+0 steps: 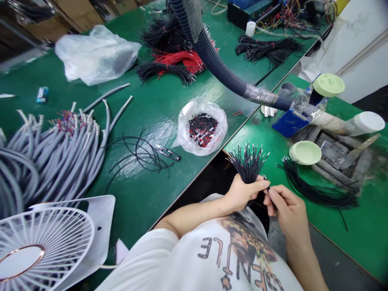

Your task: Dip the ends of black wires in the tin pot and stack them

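My left hand (242, 193) is closed round a bundle of short black wires (248, 161), their stripped ends fanning upward over the gap between two green tables. Beside it, my right hand (286, 206) pinches a single black wire (267, 184) between thumb and fingers, right next to the bundle. Both hands hover near the edge of the right table (363, 234). A loose bunch of black wires (315, 190) lies on that table just right of my hands.
A clear bag of small black-and-red parts (202, 128), snips (168, 152) and loose black wire sit on the left table. Grey cables (54, 149) and a white fan (45, 242) fill the left. A corrugated hose (218, 60) crosses overhead. Pale green lids and a solder tray (336, 155) stand right.
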Demonstrator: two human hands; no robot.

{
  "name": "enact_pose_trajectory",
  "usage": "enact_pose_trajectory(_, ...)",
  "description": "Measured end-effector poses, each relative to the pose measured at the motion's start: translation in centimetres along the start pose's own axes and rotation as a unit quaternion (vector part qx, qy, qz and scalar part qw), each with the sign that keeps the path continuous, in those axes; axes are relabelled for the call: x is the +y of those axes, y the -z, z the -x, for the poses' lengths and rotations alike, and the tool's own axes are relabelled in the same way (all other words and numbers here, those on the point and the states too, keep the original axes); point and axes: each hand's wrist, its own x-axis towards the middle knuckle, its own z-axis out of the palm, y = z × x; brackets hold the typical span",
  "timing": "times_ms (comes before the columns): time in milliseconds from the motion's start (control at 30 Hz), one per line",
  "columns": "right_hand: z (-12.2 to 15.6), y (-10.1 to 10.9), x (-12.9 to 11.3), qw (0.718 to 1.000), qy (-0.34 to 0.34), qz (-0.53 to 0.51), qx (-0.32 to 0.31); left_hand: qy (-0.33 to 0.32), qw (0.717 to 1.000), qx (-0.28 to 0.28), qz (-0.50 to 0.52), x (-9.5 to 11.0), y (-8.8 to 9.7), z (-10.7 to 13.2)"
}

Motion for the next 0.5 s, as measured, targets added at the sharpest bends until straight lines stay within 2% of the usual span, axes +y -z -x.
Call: enact_pose_trajectory(500, -0.26, -0.49, -0.55, 0.999, 0.039, 0.017, 0.032, -0.004, 0.999, -0.014, -0.040, 0.33, 0.27, 0.17)
